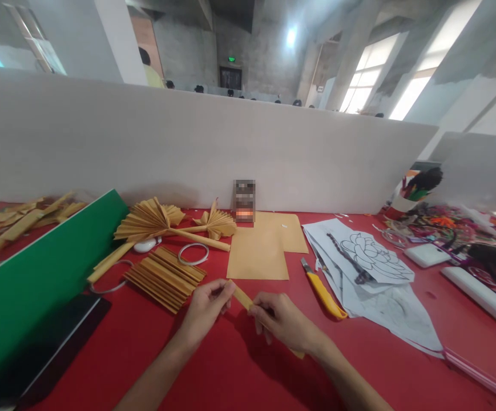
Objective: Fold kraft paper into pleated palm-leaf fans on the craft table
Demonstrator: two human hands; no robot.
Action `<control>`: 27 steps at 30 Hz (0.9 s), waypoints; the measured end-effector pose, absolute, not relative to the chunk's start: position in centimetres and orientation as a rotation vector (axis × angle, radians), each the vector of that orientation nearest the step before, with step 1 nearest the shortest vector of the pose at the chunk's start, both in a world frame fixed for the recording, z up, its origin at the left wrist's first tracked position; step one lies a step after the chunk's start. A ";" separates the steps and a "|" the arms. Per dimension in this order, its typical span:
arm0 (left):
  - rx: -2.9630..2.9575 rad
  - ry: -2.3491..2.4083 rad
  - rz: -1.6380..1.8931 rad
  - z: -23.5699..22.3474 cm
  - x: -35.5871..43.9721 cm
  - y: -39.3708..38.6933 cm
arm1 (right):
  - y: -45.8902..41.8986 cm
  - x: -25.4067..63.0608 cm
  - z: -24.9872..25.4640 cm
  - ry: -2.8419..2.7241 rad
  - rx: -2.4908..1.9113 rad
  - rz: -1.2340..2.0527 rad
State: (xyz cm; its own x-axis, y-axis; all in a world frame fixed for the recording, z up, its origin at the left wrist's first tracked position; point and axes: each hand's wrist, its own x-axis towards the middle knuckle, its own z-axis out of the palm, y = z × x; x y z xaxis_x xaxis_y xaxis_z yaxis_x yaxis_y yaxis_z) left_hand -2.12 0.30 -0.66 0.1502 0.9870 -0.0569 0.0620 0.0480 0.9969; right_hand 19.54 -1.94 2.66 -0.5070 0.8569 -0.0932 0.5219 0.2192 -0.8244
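Observation:
My left hand [205, 308] and my right hand [282, 322] both pinch a narrow folded strip of tan paper [242, 297] just above the red table [213, 365]. The left fingers close on its far end, the right fingers wrap its near part, and the strip's tail pokes out under my right wrist. A stack of pleated tan paper [164, 277] lies just left of my left hand. Two flat tan sheets [265, 245] lie beyond my hands. A yellow utility knife [322, 291] lies to the right of my right hand.
Two folded paper fans [162, 220] and a tape ring [193, 254] lie at the back. A green board [37, 274] slants on the left. White sheets with a flower drawing [371, 257], phones and clutter fill the right. A white partition [188, 142] closes the back.

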 end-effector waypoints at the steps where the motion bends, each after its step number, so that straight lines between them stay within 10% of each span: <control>1: 1.348 1.203 1.040 -0.8 -2.3 0.5 | -1.9 19.7 2.7 -2.202 -1.330 1.076; 7: 2.009 1.505 1.002 -2.0 -3.6 1.5 | -1.5 19.7 1.9 -2.545 -1.323 0.268; 27: 2.676 1.680 0.678 -2.7 -2.6 1.0 | -8.1 22.2 -1.9 -2.525 -0.968 -0.245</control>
